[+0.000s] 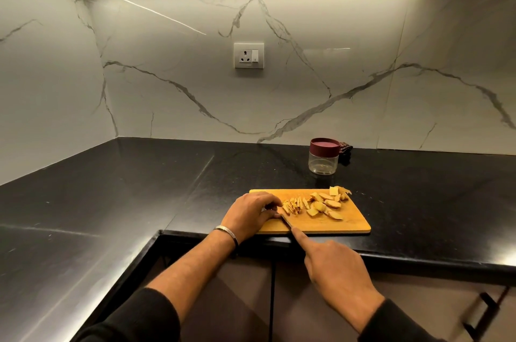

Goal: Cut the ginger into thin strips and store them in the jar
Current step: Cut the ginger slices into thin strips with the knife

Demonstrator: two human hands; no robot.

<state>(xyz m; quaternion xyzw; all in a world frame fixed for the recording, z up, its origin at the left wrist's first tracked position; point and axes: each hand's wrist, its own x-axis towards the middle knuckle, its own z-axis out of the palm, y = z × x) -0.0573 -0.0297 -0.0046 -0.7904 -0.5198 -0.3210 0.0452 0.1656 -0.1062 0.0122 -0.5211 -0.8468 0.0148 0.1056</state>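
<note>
Yellow ginger (315, 205) mid-chop on the wooden board (354, 223), roughly half done I'd say.

A small bunch of thin strips (293, 205) sits at the left, thicker slices (329, 206) still wait on the right, and the jar (324, 157) behind the board has its maroon lid on, looking empty. Left hand (251, 212) curls over the piece being cut, fingertips pinning it. Right hand (335, 269) grips the knife (286, 221), index finger stretched along the spine.
</note>
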